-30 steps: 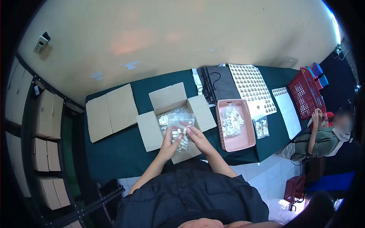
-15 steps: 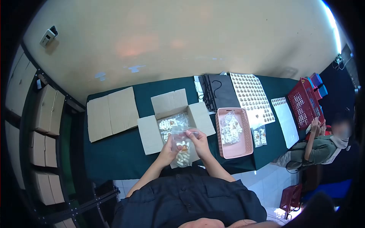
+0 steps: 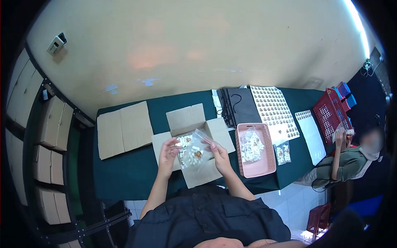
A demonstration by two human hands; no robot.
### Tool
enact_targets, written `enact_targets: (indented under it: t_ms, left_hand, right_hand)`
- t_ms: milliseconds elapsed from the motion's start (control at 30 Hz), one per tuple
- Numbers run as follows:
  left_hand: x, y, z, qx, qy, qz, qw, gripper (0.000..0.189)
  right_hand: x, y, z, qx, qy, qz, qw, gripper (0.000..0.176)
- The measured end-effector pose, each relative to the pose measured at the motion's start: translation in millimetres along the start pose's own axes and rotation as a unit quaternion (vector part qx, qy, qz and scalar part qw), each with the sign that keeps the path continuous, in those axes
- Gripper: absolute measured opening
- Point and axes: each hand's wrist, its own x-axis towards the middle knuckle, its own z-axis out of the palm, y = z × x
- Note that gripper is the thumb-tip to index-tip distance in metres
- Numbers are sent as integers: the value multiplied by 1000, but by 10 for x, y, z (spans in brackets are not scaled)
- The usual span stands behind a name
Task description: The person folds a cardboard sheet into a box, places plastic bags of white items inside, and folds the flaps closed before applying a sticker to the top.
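My right hand (image 3: 218, 153) pinches the top edge of a clear plastic bag (image 3: 194, 153) filled with small white pieces and bearing a round sticker. The bag hangs tilted over an open cardboard box (image 3: 215, 129) that holds more such filled bags (image 3: 184, 141). My left hand (image 3: 168, 151) is beside the bag's left side with its fingers spread, holding nothing.
A pink basket (image 3: 264, 163) with filled bags stands right of the box. Sticker sheets (image 3: 273, 107), black bags (image 3: 240, 105) and a flattened carton (image 3: 122, 128) lie on the green table. Another person (image 3: 351, 159) sits at the right by a red basket (image 3: 331, 109). Shelves of boxes (image 3: 49, 136) line the left.
My left hand has let go of the bag and moved up to the left. The bag, held upright before, now tilts over the box in my right hand.
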Motion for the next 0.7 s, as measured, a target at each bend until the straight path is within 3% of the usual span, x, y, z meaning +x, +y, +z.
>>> enact_targets:
  t_ms: [67,133,200,267,300,400,433,467,533,700]
  left_hand:
    - [-36,-47,145,26,-75,-29,996,53]
    - [-146,-147,376,36,-47,-17,998,56]
    - [-134,-141,412,66,-62,24,996,58]
    - [-144,-62,418,14,-42,-47,998,53]
    - [-146,-104,359,55,-27,-41,997,38]
    - [-173,-149,178,144,-82,-90,982,28]
    - [-185,-155,186,208,-86,-14,974,34]
    - [-214,-163,230,207,-85,-10,974,34]
    - [-263,-174,319,0,4,-69,998,42]
    - [-178,-39,299,58,3,-80,995,49]
  right_hand:
    - [-28,122,103,1,-10,10,1000,43]
    - [-48,180,273,-151,-8,-124,981,42]
    - [-102,130,332,-107,-26,-89,990,42]
    - [-107,93,347,-63,-25,-43,997,34]
    - [-91,67,381,-58,35,-32,997,26]
    - [7,242,257,-117,125,-64,983,22]
    - [23,282,149,-69,15,-8,997,21]
    - [20,336,115,-71,14,-11,997,21]
    - [10,186,153,91,-12,84,992,16]
    - [65,35,167,66,35,65,995,21]
